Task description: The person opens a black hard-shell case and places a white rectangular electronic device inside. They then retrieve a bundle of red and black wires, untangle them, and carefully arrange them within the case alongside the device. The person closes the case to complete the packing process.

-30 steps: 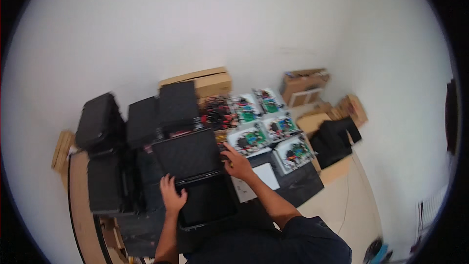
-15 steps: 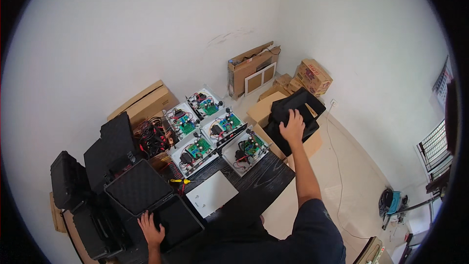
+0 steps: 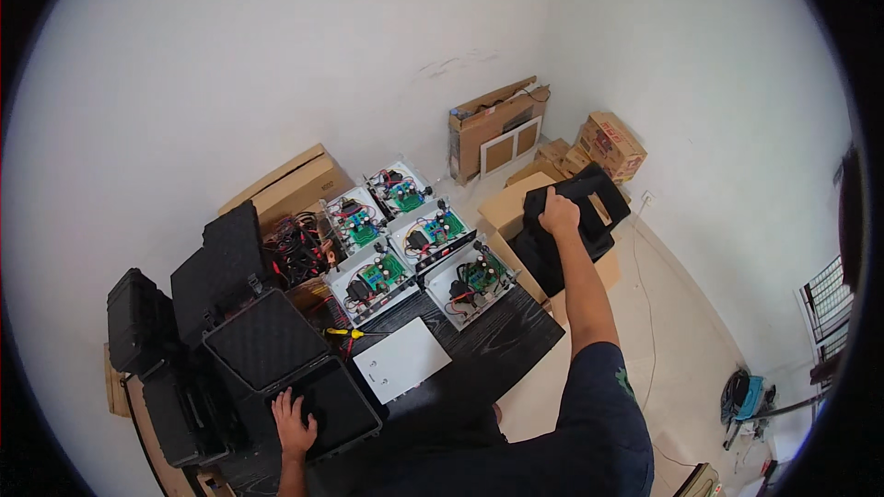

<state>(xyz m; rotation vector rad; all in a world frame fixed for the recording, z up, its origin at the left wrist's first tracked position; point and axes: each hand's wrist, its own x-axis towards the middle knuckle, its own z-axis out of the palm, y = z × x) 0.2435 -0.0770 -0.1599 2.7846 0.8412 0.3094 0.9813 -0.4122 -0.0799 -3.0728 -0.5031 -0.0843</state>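
Note:
My right hand reaches far out to the right, fingers curled on the edge of a black foam-like insert with a rectangular opening. Other black pieces lie under it in an open cardboard box. At the lower left an open black hard case has egg-crate foam in its raised lid. My left hand, fingers spread, rests on the left edge of the case's lower half. A white panel lies just right of the case.
Several white enclosures with green circuit boards cover the back of the black table. A yellow-handled screwdriver lies near the case. Tangled cables and closed black cases are at the left. Cartons stand along the wall.
My right hand has closed its fingers on the black insert, which sits tilted differently. The left hand stays at the case. The whole view has shifted slightly.

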